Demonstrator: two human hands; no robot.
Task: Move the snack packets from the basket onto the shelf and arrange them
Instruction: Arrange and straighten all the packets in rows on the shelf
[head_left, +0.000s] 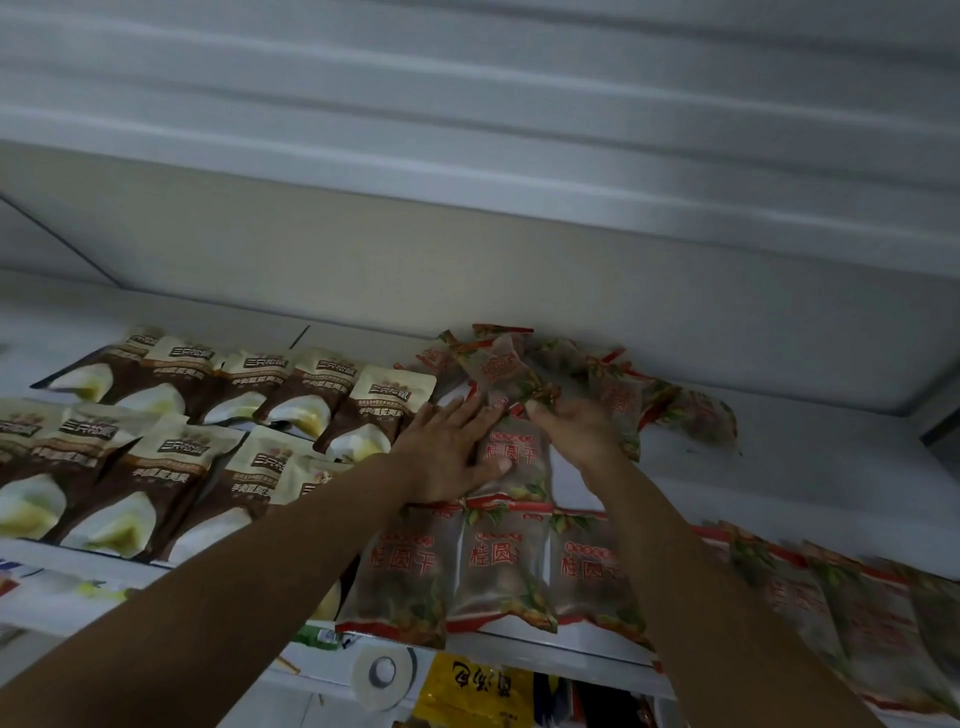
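Though blurred, two hands (447, 447) (579, 434) on one packet (519, 462).

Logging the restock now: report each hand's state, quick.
Left hand: open, straight fingers pressing a translucent red-lettered plastic snack packet.
Right hand: fingers curled, pinching the tilted translucent red-printed packet behind it.
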